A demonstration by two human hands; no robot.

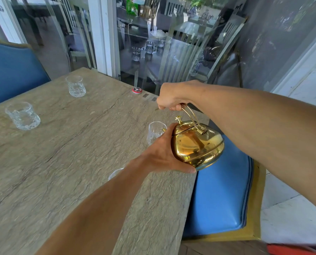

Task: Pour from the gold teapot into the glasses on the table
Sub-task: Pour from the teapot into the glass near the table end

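Right hand (pixel 171 100) grips the handle (pixel 190 115); left hand (pixel 162 155) cups the pot (pixel 197 144), steadying its tip toward a glass (pixel 155 131).

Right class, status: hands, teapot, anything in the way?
Right hand grips handle of gold teapot; left hand cups its body. Teapot tilted toward glass beside it, no stream visible. Left hand hides most of spout.

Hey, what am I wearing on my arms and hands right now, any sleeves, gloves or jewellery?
Nothing that shows. The left hand and right hand are bare: no gloves, and no rings on the fingers in view. The left forearm and right forearm are bare up to the picture's edge, with no sleeve, watch or bracelet.
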